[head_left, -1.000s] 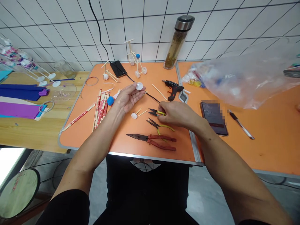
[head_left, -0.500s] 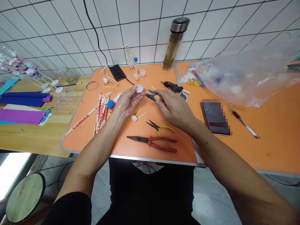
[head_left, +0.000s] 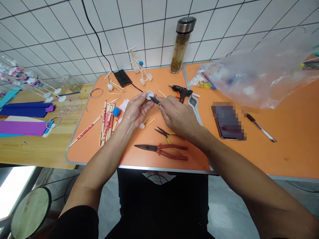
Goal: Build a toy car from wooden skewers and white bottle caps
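Observation:
My left hand (head_left: pixel 138 109) pinches a small white round disc (head_left: pixel 150 95) at its upper edge, palm turned up. In my right hand (head_left: pixel 178 113) is a pair of scissors (head_left: pixel 156 101) with dark blades; the handles are hidden in the fist. The blades look closed, and their tip meets the disc's face. Under my left fingers lies a small white piece with thin wooden sticks (head_left: pixel 150 121). Below my right hand are small pliers (head_left: pixel 161 131) with yellow handles and long-nose pliers (head_left: pixel 160 150) with red handles.
Paper-wrapped chopsticks (head_left: pixel 107 122) and a blue pompom (head_left: pixel 116 111) lie left. Behind are stick models (head_left: pixel 141 71), a glue gun (head_left: pixel 181 93) and a tall tea bottle (head_left: pixel 179 46). A plastic bag (head_left: pixel 251 73), phone (head_left: pixel 228 121) and pen (head_left: pixel 260 126) are right.
The scissors' blades have gone from spread to closed. Their tip has moved left onto the disc, and my right hand has come nearer my left. The view has shifted slightly.

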`<state>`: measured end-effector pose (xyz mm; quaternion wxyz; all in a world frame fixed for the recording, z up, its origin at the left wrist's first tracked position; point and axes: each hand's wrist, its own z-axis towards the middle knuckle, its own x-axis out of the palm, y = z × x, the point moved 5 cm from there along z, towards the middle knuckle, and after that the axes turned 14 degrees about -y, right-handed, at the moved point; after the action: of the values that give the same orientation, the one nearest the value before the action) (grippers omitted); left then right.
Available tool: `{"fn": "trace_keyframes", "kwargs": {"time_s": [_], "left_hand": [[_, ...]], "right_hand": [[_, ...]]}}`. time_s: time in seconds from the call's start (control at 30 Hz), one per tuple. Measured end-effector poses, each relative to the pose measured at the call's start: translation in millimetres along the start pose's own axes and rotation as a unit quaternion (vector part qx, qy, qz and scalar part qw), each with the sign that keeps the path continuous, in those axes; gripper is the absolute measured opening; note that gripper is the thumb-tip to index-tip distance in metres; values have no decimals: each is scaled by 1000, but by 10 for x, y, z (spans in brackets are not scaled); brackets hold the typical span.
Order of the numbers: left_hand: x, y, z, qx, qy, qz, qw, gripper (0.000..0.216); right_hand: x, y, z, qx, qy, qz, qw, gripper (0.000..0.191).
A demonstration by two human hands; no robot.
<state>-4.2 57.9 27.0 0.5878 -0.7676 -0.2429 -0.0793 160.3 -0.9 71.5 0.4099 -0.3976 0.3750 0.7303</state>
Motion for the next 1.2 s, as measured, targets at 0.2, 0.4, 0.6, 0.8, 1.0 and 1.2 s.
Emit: {"fn": "trace_keyframes", "kwargs": {"time_s": [0.2,0.4,0.6,0.8,1.0,1.2], "left_hand": [[30,-6,-31,3,3,-11,1000,22],[14,14,-43,18,-19,-1,1000,17],[21,10,-72,90,-17,30,995,5],[-45,45,22,223,-5,52,973,23],[-78,82,61,325,3,78,943,42],[-68,-7,-38,363,-13,66,929,40]], "right_hand": [[-29,12,7,7,-3,-12,1000,63],[-25,15,7,3,6,-30,1000,64],[-8,19,7,-10,-5,-62,998,67],[41,61,-6,-9,-38,-52,998,65],[128,-88,93,70,-123,271,952,39],[375,-247,171,276,107,679,672,22]]}}
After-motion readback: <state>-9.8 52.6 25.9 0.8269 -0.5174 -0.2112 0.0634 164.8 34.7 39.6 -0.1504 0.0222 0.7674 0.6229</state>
